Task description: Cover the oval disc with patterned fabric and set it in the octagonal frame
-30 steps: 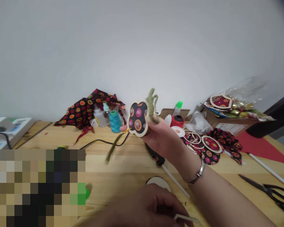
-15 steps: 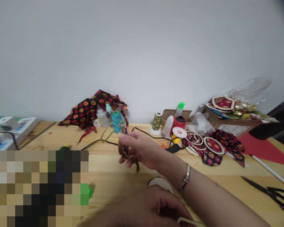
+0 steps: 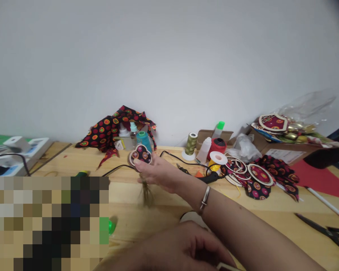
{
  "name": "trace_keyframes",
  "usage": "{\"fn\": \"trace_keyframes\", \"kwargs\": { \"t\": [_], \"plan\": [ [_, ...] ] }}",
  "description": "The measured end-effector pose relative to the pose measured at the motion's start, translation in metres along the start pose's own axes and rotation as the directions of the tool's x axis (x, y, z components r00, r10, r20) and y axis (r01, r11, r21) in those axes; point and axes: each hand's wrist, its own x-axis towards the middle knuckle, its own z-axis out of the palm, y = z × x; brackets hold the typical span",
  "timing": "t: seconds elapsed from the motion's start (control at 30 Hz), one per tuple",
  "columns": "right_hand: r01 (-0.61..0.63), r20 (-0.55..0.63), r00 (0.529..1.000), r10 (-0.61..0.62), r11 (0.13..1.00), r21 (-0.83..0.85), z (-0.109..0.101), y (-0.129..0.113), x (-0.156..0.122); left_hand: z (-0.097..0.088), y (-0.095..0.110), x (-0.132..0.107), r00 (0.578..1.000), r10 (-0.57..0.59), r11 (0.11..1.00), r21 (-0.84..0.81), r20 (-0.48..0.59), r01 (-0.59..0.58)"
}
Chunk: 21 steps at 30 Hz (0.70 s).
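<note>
My right hand [image 3: 161,173] reaches forward over the wooden table [image 3: 271,214], closed on a small lobed ornament [image 3: 141,154] faced with black fabric with red and orange dots. An olive tassel [image 3: 147,194] hangs below it, blurred. A metal bracelet [image 3: 205,195] is on that wrist. My left hand [image 3: 183,246] lies low at the picture's bottom edge, fingers curled round a pale flat piece [image 3: 225,266] that is mostly cut off.
Behind the ornament stand a teal thread spool [image 3: 143,138], small bottles and a heap of matching fabric [image 3: 107,130]. To the right are an olive spool [image 3: 191,143], a red spool [image 3: 218,145], a black glue gun [image 3: 211,177], finished ornaments [image 3: 257,175], a cardboard box [image 3: 282,148] and scissors [image 3: 327,232].
My right hand lowered the ornament from upright in the air, turned it, and carried it left and farther out toward the teal spool. The left hand stayed put.
</note>
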Motion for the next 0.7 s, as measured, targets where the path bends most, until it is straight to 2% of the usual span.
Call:
{"fn": "trace_keyframes", "kwargs": {
  "t": [0.13, 0.27, 0.4, 0.5, 0.6, 0.7],
  "plan": [
    [0.038, 0.058, 0.997, -0.046, 0.992, 0.122, -0.006, 0.003, -0.008, -0.001, -0.003, 0.000, 1.000, 0.006, 0.998, 0.059, 0.003, -0.006],
    [0.077, -0.048, 0.996, -0.074, 0.995, 0.070, -0.031, 0.004, -0.019, 0.002, 0.000, -0.001, 1.000, -0.006, 1.000, 0.005, -0.002, 0.006],
    [0.075, -0.224, 0.968, -0.114, 0.981, -0.177, -0.082, 0.008, -0.042, 0.005, 0.002, 0.001, 0.999, -0.045, 0.998, -0.039, -0.009, 0.045],
    [-0.003, -0.277, 0.952, -0.129, 0.903, -0.430, -0.114, 0.023, -0.071, 0.003, -0.002, 0.002, 0.999, -0.045, 0.999, -0.029, -0.002, 0.045],
    [-0.079, -0.239, 0.967, -0.091, 0.782, -0.618, -0.125, 0.046, -0.097, 0.002, -0.005, 0.003, 0.999, -0.053, 0.998, -0.017, -0.009, 0.052],
    [-0.139, -0.254, 0.963, -0.087, 0.648, -0.749, -0.117, 0.062, -0.110, 0.002, -0.005, 0.004, 0.998, -0.070, 0.997, -0.017, -0.008, 0.070]
  ]
}}
